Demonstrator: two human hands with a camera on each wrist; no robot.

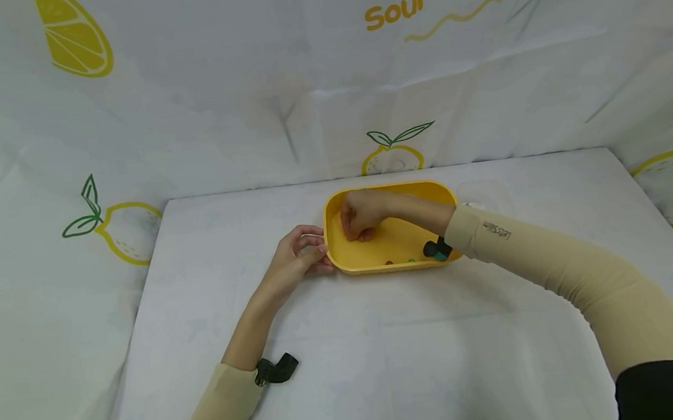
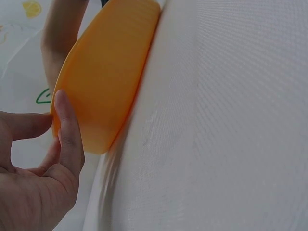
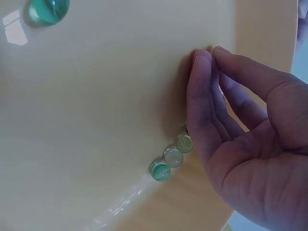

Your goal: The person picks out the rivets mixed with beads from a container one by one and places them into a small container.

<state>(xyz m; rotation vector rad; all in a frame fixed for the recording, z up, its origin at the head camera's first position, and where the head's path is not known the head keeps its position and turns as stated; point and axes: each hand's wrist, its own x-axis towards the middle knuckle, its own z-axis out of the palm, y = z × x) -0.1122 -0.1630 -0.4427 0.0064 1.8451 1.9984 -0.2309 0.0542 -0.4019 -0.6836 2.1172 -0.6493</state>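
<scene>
We see yellow tray [image 1: 449,195] at worktop [image 1: 380,337] centre. Left hand [image 1: 295,255] pinches its left rim, thumb on outer wall. Right hand [image 1: 363,214] inside tray, fingers curled together, tips on floor; we cannot tell whether anything is pinched. Three pale green marbles [image 3: 172,157] beside thumb, teal marble [image 3: 48,10] cut off at edge

White table [image 1: 382,363], lemon-print backdrop cloth [image 1: 188,103] with "Sour" lettering [image 1: 397,12] behind it.
</scene>
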